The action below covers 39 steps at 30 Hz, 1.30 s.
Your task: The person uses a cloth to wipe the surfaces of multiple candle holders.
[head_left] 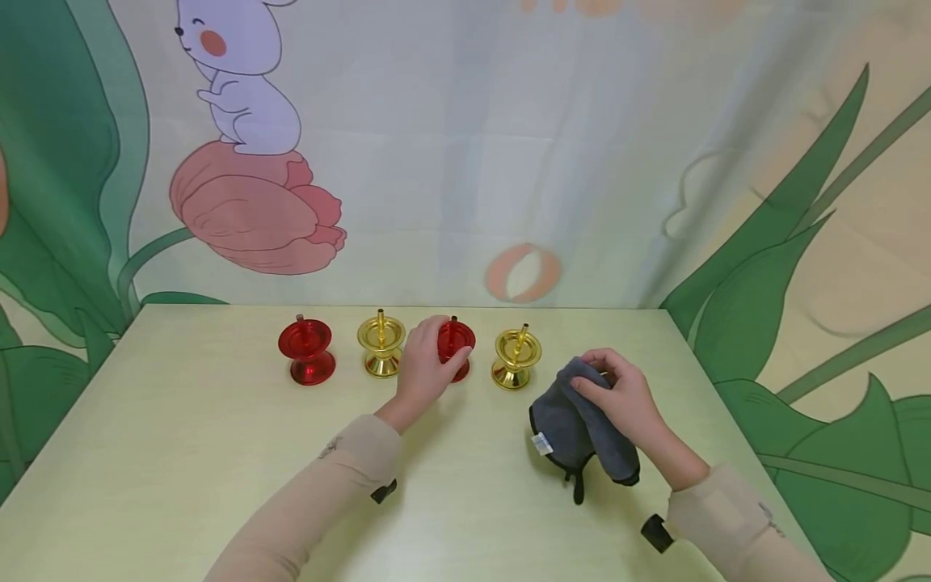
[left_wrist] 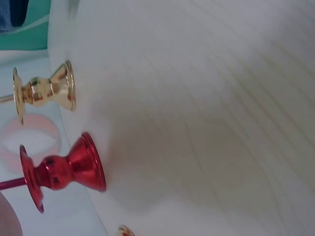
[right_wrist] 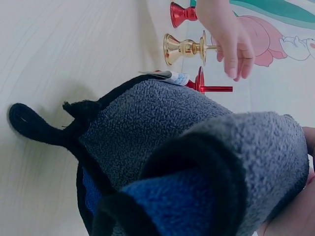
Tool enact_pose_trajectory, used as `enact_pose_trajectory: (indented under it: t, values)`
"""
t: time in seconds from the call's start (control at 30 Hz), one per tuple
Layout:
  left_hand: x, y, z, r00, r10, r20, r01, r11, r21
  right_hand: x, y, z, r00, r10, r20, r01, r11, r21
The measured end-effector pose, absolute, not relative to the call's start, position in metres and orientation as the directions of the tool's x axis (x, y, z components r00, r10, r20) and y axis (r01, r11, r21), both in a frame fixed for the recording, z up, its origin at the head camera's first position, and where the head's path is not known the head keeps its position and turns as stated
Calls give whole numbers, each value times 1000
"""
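My left hand (head_left: 425, 364) hovers by a red candle holder (head_left: 461, 368), its fingers loosely bent; no contact shows. In the left wrist view the red candle holder (left_wrist: 81, 164) stands upright, with a bit of the hand at the lower left edge. A folded grey towel (head_left: 563, 420) with black edging hangs from my right hand (head_left: 618, 392), pinched between thumb and fingers. Up close, the towel (right_wrist: 152, 105) shows a blue inner side and a black loop. Most of the right hand is hidden behind it in the right wrist view.
A gold candle holder (head_left: 516, 356) stands right of the red one. Further left are another gold candle holder (head_left: 381, 343) and another red one (head_left: 305, 347). All stand in a row near the back edge of the pale table (head_left: 182, 453), before a printed curtain (head_left: 407, 186).
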State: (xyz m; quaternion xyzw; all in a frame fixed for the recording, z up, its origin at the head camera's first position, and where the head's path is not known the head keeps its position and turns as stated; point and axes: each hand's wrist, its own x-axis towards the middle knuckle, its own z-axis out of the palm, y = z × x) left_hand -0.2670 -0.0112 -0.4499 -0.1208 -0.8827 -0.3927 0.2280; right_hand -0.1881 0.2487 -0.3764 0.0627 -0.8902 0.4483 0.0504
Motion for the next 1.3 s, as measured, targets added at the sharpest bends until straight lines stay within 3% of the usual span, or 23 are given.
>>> enact_pose_trajectory:
  t: [0.27,0.47,1.03,1.3]
  values:
    - [-283,-19,-461,-950,93,297,282,664,693,-189,249,-377,-986,-76,150,-166,595,-786]
    - [-293,-18,-472,-979,113,172,204,653,730,-190,250,-379,-986,-76,145,-162,597,-786]
    - [-295,-16,-474,-981,71,182,187,608,772,-190,248,-379,-987,-90,135,-162,585,-795]
    - [-281,-13,-461,-963,161,216,268,639,721,-190,246,-375,-988,-84,133,-157,582,-798]
